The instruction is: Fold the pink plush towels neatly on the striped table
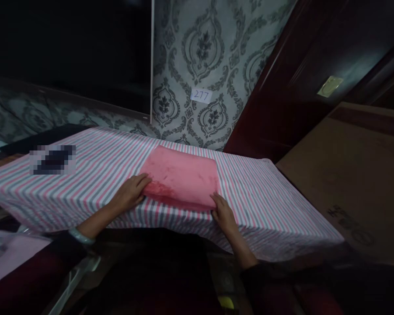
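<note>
A folded pink cloth (185, 173) with a soft, plush-looking surface lies flat near the front edge of a striped tablecloth (249, 188). Its front left part is a darker, shinier pink. My left hand (133, 190) grips the cloth's left side near the front, fingers on top and the thumb mostly hidden. At the front right corner, my right hand (223, 212) has its fingertips over the edge and closed on it. A pale bracelet (81, 236) circles my left wrist.
On the table's left part lies a dark, pixelated object (54, 159). A large cardboard box (350, 175) stands against the right side. Behind are a big dark screen (68, 52), patterned wallpaper with a "277" paper label (201, 95), and a dark red wooden panel (282, 78).
</note>
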`<state>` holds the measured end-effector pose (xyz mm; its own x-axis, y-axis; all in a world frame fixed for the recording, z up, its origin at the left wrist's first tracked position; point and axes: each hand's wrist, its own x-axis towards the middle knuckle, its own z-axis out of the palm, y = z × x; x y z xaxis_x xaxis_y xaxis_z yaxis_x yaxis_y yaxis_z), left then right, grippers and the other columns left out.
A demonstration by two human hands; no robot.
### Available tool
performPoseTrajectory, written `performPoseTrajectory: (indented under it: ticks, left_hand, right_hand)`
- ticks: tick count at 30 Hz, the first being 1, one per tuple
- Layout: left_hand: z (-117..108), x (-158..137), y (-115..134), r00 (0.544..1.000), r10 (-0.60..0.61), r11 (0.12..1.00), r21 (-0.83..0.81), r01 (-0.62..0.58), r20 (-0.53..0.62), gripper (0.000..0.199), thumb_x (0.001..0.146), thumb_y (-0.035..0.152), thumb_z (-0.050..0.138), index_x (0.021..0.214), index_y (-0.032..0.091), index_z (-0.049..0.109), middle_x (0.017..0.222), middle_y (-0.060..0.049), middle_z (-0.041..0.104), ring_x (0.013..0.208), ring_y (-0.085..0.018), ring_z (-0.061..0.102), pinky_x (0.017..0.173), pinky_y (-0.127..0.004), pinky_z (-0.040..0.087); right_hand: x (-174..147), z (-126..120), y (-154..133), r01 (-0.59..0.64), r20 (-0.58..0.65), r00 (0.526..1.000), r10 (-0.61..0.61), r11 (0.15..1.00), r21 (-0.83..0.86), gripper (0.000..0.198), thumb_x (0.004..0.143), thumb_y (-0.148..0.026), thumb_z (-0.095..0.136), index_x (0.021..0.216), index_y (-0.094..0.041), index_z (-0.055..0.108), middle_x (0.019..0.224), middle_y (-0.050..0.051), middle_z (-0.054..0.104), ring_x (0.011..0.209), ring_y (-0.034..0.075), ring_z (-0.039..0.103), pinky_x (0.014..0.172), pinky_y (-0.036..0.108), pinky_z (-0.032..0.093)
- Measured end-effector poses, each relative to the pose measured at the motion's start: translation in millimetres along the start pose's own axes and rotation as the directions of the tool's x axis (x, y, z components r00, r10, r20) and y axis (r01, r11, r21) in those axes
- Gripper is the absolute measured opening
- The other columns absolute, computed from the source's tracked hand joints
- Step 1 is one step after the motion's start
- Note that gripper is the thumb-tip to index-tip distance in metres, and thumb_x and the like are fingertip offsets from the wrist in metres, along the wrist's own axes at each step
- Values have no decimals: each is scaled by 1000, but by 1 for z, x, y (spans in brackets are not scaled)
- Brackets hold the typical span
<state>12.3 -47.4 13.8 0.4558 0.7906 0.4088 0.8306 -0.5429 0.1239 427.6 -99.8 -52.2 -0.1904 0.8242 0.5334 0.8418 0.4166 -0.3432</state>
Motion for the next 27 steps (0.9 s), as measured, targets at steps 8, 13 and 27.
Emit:
performPoseTrajectory:
  ticks: [8, 13, 27]
  left_hand:
    - [-80, 62, 11, 983, -8, 997, -75, -6, -185, 52, 80, 27, 56, 130, 17, 63, 132, -14, 67, 123, -31, 62, 109, -44, 48]
    - [-158, 108, 36, 944, -112, 990, -118, 78, -310, 50, 75, 33, 60, 123, 20, 70, 111, -8, 69, 109, -28, 63, 101, -39, 49]
    - [-136, 123, 51, 955, -246, 481, -834, 270, 167, 41, 55, 41, 71, 90, 19, 72, 75, -1, 70, 72, -21, 63, 64, -29, 47]
  right_hand:
    - [75, -75, -26, -154, -294, 941, 167, 986, 67, 39, 82, -27, 44, 114, -20, 65, 111, 12, 73, 106, 29, 67, 99, 46, 54]
    - [132, -160, -40, -79, -567, 815, 119, 992, 96, 33, 85, -34, 48, 111, -22, 64, 106, 8, 72, 99, 25, 66, 92, 40, 54]
    - [236, -173, 16, -158, -333, 911, 244, 952, 263, 30, 77, -35, 60, 100, -17, 68, 98, 8, 73, 89, 23, 66, 91, 41, 53]
